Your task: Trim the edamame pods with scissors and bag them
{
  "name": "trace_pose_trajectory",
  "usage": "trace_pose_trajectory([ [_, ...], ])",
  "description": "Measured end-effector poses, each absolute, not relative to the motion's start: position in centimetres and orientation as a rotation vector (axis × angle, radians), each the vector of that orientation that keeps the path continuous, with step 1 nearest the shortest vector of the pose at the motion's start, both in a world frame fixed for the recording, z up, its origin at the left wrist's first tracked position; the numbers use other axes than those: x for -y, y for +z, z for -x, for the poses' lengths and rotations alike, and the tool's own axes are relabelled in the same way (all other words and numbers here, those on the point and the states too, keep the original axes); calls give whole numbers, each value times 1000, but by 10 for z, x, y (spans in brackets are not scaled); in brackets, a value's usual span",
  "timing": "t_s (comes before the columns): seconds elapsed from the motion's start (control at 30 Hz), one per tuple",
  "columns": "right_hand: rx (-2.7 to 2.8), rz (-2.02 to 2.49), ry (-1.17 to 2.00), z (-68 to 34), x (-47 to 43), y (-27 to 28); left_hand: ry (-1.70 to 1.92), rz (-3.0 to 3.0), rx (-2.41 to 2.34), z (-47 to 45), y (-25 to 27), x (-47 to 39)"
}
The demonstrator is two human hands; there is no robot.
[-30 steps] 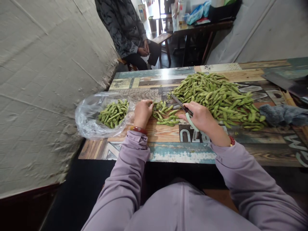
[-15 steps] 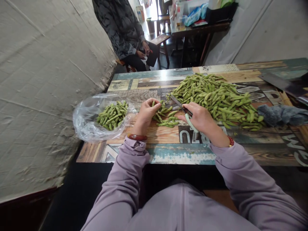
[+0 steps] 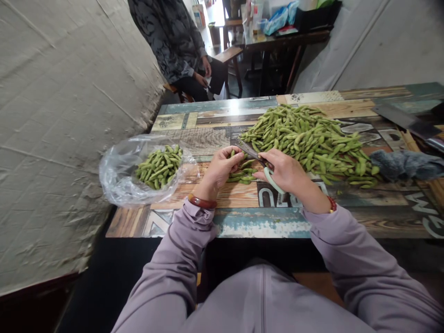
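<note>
Between the thumb and fingers of my left hand (image 3: 224, 167) is a green edamame pod (image 3: 232, 153), partly hidden by the fingers. My right hand (image 3: 286, 171) grips scissors (image 3: 269, 178) with pale green handles; their dark blades reach left to the pod at my left fingertips. Several loose pods (image 3: 244, 175) lie on the table just below the blades. Behind and right of my right hand spreads a large heap of edamame pods (image 3: 312, 138). Left of my left hand, a clear plastic bag (image 3: 116, 173) stands open with a smaller pile of pods (image 3: 161, 166) inside.
The patterned table (image 3: 263, 226) meets a rough pale wall (image 3: 58, 115) on the left. A grey cloth (image 3: 405, 165) and a broad dark blade (image 3: 404, 121) lie at the right. Beyond the table sits a person (image 3: 176, 51), near a second table (image 3: 274, 44) loaded with items.
My left hand has moved right, bringing the pod up to the scissor blades. The scissors have shifted slightly left. The seated person's hands have moved a little.
</note>
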State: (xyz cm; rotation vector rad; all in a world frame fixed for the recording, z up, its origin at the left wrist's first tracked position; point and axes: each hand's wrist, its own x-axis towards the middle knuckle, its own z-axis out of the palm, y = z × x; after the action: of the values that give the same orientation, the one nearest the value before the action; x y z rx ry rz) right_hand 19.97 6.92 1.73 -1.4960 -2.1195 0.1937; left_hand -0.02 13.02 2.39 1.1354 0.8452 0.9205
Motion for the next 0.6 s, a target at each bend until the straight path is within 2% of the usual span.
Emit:
trace_pose_trajectory([
  [0.6, 2100, 1381, 276, -199, -70, 16, 874, -1224, -854, -2, 22, -125],
])
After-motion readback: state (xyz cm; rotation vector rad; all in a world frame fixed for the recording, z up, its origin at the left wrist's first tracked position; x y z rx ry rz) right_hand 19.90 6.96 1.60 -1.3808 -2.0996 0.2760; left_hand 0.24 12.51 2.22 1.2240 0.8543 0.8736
